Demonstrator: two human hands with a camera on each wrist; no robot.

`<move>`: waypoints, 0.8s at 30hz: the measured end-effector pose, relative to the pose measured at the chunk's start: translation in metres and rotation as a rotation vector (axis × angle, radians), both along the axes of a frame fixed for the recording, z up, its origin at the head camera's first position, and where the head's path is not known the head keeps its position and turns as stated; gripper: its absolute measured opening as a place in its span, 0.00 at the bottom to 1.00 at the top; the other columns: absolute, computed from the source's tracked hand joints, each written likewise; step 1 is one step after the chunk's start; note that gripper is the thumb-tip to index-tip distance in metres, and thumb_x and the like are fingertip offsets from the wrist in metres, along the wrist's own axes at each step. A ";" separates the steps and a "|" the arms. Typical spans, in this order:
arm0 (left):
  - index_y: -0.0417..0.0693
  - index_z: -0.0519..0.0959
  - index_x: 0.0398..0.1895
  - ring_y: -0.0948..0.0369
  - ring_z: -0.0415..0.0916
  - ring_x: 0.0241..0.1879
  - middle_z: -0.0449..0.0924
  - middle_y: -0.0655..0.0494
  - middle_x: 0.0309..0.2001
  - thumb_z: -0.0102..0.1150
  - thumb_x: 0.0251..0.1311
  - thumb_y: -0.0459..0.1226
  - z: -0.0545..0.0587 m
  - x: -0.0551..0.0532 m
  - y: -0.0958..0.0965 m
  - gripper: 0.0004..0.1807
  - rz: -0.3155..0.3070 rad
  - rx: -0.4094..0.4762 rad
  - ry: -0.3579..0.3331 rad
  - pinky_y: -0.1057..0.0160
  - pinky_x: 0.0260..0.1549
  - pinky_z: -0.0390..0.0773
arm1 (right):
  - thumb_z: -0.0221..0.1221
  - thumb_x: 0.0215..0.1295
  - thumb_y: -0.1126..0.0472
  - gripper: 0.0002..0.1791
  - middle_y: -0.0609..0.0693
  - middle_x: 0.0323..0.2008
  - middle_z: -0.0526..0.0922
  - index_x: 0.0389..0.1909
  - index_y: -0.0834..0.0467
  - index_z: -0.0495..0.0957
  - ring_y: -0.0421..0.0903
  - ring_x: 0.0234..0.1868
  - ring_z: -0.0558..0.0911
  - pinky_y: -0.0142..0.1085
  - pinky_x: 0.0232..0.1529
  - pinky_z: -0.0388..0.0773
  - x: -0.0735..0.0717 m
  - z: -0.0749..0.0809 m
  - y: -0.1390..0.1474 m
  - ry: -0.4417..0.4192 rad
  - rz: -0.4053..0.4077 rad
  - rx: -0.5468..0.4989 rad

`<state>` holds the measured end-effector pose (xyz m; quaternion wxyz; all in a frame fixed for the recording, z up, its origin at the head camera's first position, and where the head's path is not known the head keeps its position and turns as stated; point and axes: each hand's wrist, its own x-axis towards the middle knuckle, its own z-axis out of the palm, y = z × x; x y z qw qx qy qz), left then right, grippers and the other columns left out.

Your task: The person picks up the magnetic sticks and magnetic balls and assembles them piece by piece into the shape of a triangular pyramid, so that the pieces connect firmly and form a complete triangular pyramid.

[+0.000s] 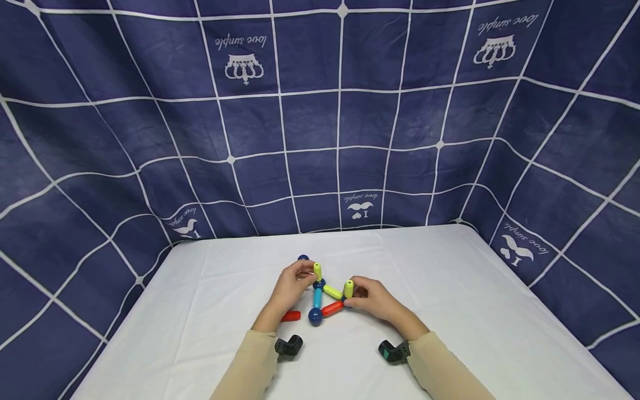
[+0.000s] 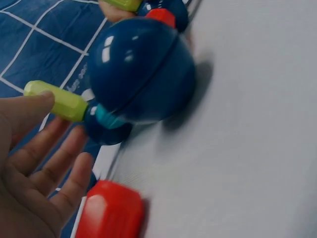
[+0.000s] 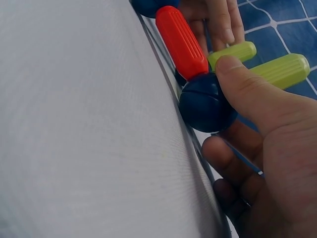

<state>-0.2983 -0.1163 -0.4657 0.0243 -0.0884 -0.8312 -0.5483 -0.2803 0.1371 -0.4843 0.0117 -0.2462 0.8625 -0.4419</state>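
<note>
Midway between the counter's left and right edges, the left grip pinched an upright lime rod, and the right grip was clamped on a second lime rod near its base. These stood on a far ball and a right ball, both blue, with a third lime rod between. A sky-blue rod and red rod ran to a near ball, towards the near edge. Leftward lay a red piece (partly hidden by the left forearm); another blue ball sat nearer the far edge.
</note>
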 end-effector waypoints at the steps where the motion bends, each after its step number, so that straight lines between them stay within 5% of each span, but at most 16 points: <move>1: 0.52 0.80 0.54 0.58 0.82 0.46 0.85 0.53 0.49 0.64 0.64 0.35 0.002 0.000 -0.002 0.16 -0.017 -0.005 -0.008 0.61 0.39 0.82 | 0.71 0.58 0.52 0.12 0.45 0.30 0.78 0.36 0.48 0.77 0.39 0.30 0.73 0.30 0.31 0.72 0.000 0.000 0.000 0.002 -0.003 -0.002; 8: 0.46 0.80 0.55 0.57 0.83 0.47 0.85 0.50 0.51 0.65 0.63 0.35 0.009 0.001 -0.023 0.17 -0.169 -0.103 -0.077 0.58 0.43 0.83 | 0.71 0.57 0.52 0.12 0.43 0.30 0.78 0.35 0.47 0.77 0.39 0.30 0.74 0.30 0.32 0.73 0.000 0.001 0.003 0.019 -0.032 -0.002; 13: 0.41 0.80 0.54 0.60 0.81 0.37 0.85 0.50 0.46 0.66 0.62 0.35 0.016 0.005 -0.041 0.18 -0.251 -0.188 -0.104 0.61 0.36 0.81 | 0.71 0.57 0.53 0.12 0.42 0.30 0.78 0.36 0.47 0.77 0.40 0.31 0.74 0.30 0.33 0.73 -0.001 0.002 0.004 0.018 -0.056 0.003; 24: 0.47 0.84 0.46 0.61 0.73 0.34 0.81 0.56 0.35 0.72 0.55 0.35 0.021 0.013 -0.069 0.15 -0.457 -0.347 -0.258 0.65 0.34 0.73 | 0.72 0.57 0.54 0.12 0.43 0.29 0.77 0.34 0.48 0.76 0.41 0.30 0.74 0.30 0.32 0.73 -0.002 -0.001 0.006 0.030 -0.113 0.024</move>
